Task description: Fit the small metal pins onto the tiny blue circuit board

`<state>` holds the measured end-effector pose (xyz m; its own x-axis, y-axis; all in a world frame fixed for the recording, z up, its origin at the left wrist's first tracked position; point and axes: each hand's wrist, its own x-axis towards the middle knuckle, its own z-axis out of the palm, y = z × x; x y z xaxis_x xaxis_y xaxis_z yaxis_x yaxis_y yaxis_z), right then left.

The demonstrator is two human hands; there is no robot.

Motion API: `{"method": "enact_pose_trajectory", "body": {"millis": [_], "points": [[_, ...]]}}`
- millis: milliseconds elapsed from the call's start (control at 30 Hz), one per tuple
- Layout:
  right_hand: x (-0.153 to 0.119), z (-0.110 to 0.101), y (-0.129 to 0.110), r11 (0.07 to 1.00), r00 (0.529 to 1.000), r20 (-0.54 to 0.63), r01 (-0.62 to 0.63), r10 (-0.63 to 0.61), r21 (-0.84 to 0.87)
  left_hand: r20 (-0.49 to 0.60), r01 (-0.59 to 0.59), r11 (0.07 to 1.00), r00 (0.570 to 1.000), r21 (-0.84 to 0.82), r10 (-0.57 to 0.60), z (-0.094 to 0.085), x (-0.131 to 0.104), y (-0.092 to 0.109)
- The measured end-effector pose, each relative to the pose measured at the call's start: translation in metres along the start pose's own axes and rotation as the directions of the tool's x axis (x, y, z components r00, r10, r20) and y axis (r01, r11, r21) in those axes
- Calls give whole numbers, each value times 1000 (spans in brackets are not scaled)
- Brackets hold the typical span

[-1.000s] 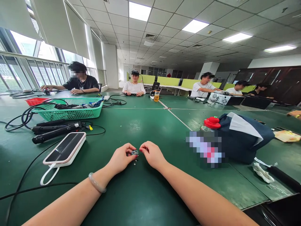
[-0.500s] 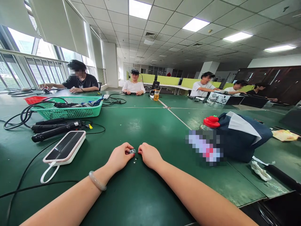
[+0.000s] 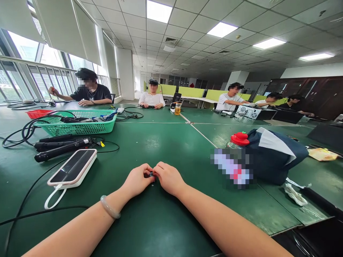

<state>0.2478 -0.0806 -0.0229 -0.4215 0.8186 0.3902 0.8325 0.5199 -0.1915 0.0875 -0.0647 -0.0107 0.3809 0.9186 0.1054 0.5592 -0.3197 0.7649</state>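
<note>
Low over the green table (image 3: 164,221), my left hand (image 3: 139,178) pinches a small dark-and-silver piece that looks like a little circuit board (image 3: 151,174). My right hand (image 3: 168,176) is closed, its fingertips up against that piece and close to the left fingers. What the right fingertips hold, if anything, is hidden. Just below the fingers, a tiny light-coloured bit (image 3: 152,185) shows on the tabletop. Most of the small board is covered by the fingers.
Left are a phone-like device (image 3: 73,167) with a white strap, black cylindrical tools (image 3: 63,146), cables and a green basket (image 3: 103,127). A red-lidded bottle (image 3: 239,138) and dark bag (image 3: 276,155) stand right. Several people sit beyond, one near a computer case (image 3: 252,112).
My right hand has moved left, and its fingertips now meet the small board in my left hand. The loose piece below is mostly out of sight. A person at far left has raised a hand.
</note>
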Motion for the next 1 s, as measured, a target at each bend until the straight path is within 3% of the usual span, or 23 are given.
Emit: {"method": "enact_pose_trajectory", "body": {"millis": [400,633,800,1000], "points": [[-2,-5,0,958,998,-23,-41,50,285,49,-30,998,998,-56,33,0,2,-4],[1,2,9,794,968,58,-233,244,561,37,-58,998,998,3,58,0,-1,2],[-1,-1,15,874,981,46,-187,187,449,-39,7,1000,999,-10,-7,-2,2,-5],[-5,0,10,940,987,154,-98,50,326,-97,71,997,993,-27,-73,-3,6,-11]]}}
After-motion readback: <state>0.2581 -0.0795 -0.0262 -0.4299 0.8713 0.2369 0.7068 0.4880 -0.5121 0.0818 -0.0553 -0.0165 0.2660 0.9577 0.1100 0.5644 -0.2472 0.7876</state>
